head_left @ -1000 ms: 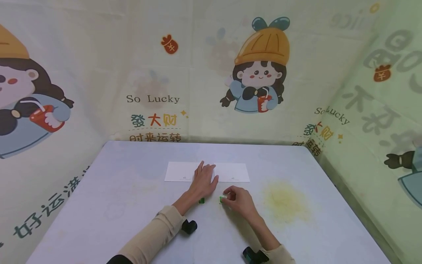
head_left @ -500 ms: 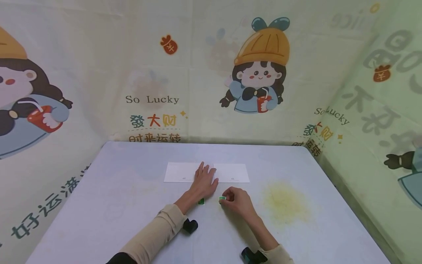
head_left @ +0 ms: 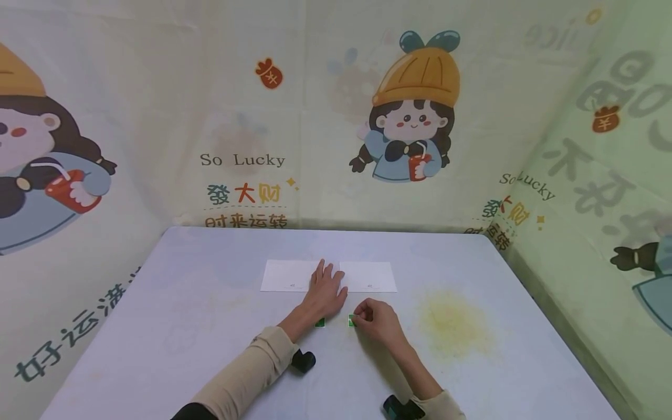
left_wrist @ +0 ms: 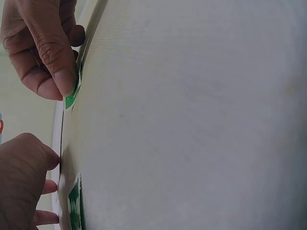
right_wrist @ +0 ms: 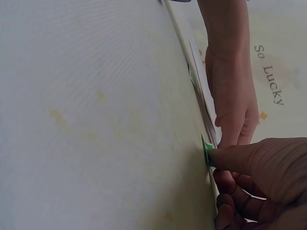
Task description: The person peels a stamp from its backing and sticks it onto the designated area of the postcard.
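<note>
Two white paper rectangles, a left one (head_left: 286, 275) and a right one (head_left: 370, 276), lie side by side on the white table. My left hand (head_left: 326, 291) rests across their meeting edges with its fingers spread. Thumb and fingertips of my right hand (head_left: 379, 321) pinch a small green stamp (head_left: 351, 321) with a white border, low over the table. In the left wrist view this stamp (left_wrist: 71, 99) is tilted, its lower corner showing below the thumb. A second green stamp (left_wrist: 75, 206) lies flat near my left wrist, partly hidden by it in the head view.
A black wrist camera (head_left: 303, 361) sits by the left sleeve, another black one (head_left: 401, 408) by the right sleeve. The tabletop (head_left: 210, 326) has a yellowish stain (head_left: 454, 321) on the right. Printed cloth (head_left: 325, 116) hangs behind and at both sides.
My right fingers have closed in on the right-hand stamp, covering more of it. My left fingers lie slightly lower on the papers than a second ago; the papers stay in place.
</note>
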The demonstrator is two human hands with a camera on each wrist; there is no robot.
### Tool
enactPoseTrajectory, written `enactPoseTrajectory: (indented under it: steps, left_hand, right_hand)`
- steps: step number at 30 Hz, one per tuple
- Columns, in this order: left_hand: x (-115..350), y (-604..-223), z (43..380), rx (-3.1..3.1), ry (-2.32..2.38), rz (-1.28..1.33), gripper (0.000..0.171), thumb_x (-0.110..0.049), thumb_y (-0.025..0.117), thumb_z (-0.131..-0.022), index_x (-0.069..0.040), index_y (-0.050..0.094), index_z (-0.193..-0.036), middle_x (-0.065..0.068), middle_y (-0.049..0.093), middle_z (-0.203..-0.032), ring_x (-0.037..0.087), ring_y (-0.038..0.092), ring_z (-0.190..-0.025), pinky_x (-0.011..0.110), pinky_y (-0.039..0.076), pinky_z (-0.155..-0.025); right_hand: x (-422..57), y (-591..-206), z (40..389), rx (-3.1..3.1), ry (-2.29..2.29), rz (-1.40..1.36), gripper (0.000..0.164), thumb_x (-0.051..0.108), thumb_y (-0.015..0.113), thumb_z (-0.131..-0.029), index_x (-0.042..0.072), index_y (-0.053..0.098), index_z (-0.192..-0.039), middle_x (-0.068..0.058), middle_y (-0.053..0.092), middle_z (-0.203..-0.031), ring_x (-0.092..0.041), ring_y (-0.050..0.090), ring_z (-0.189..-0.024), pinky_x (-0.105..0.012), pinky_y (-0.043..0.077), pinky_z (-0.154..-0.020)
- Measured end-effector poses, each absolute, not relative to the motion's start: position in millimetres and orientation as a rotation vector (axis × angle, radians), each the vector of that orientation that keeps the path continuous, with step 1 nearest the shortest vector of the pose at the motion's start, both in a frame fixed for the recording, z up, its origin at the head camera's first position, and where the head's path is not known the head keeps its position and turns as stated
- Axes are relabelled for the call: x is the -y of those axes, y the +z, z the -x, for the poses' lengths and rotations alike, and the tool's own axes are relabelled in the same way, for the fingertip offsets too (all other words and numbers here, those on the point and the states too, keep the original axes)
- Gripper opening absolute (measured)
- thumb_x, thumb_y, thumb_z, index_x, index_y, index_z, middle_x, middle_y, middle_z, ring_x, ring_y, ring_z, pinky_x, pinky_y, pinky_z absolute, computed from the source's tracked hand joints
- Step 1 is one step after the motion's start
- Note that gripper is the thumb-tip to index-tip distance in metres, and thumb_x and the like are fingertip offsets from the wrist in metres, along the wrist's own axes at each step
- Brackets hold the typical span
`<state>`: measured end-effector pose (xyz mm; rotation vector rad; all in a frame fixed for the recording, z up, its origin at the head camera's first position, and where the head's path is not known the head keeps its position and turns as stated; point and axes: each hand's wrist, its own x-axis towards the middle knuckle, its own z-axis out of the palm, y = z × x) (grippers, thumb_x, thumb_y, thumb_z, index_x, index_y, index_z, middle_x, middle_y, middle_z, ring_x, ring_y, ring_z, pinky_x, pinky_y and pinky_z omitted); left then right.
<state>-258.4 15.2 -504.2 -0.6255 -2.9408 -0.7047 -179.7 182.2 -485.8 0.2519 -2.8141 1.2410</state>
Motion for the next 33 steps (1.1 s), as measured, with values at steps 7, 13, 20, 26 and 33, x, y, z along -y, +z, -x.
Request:
enactPoseTrajectory:
  steps: [7, 13, 20, 26, 33]
  left_hand:
    - [-15, -505, 257, 2.967, -0.685, 0.596, 0.048, -0.032, 0.056, -0.104, -0.005, 0.054, -0.144, 0.024, 0.038, -0.157, 0.044, 0.016, -0.153, 0.057, 0.019, -0.123]
    - [-14, -505, 256, 2.962, -0.700, 0.592, 0.049, -0.033, 0.056, -0.104, -0.005, 0.053, -0.144, 0.024, 0.040, -0.157, 0.044, 0.016, -0.153, 0.057, 0.019, -0.123]
    - [-9, -500, 252, 2.902, -0.796, 0.626, 0.048, -0.034, 0.053, -0.105, -0.005, 0.054, -0.143, 0.022, 0.044, -0.154, 0.042, 0.019, -0.153, 0.056, 0.022, -0.122]
    - [-4, -494, 246, 2.805, -0.897, 0.646, 0.045, -0.031, 0.054, -0.104, -0.005, 0.057, -0.140, 0.021, 0.049, -0.150, 0.041, 0.024, -0.152, 0.055, 0.024, -0.122]
    - [1, -483, 234, 2.704, -0.993, 0.689, 0.042, -0.029, 0.056, -0.103, -0.003, 0.060, -0.136, 0.021, 0.055, -0.144, 0.040, 0.032, -0.148, 0.056, 0.028, -0.119]
  right_hand:
    - [-182, -489, 181, 2.834, 1.241, -0.237, 0.008, 0.006, 0.077, -0.088, 0.005, 0.069, -0.087, 0.003, 0.060, -0.072, -0.010, 0.051, -0.067, -0.021, 0.042, -0.060]
    - [-183, -490, 180, 2.831, 1.273, -0.253, 0.007, 0.005, 0.076, -0.088, 0.005, 0.069, -0.087, 0.003, 0.060, -0.073, -0.011, 0.053, -0.068, -0.022, 0.045, -0.063]
    - [-185, -485, 176, 2.855, 1.325, -0.176, 0.009, 0.010, 0.077, -0.089, 0.006, 0.069, -0.090, 0.001, 0.063, -0.076, -0.013, 0.056, -0.072, -0.024, 0.047, -0.067]
    - [-186, -480, 172, 2.822, 1.387, -0.166, 0.010, 0.011, 0.078, -0.089, 0.006, 0.070, -0.090, 0.000, 0.065, -0.077, -0.013, 0.056, -0.072, -0.022, 0.047, -0.065]
    - [-189, -474, 169, 2.762, 1.408, -0.168, 0.008, 0.011, 0.077, -0.090, 0.007, 0.071, -0.088, 0.002, 0.064, -0.076, -0.012, 0.055, -0.071, -0.022, 0.044, -0.062]
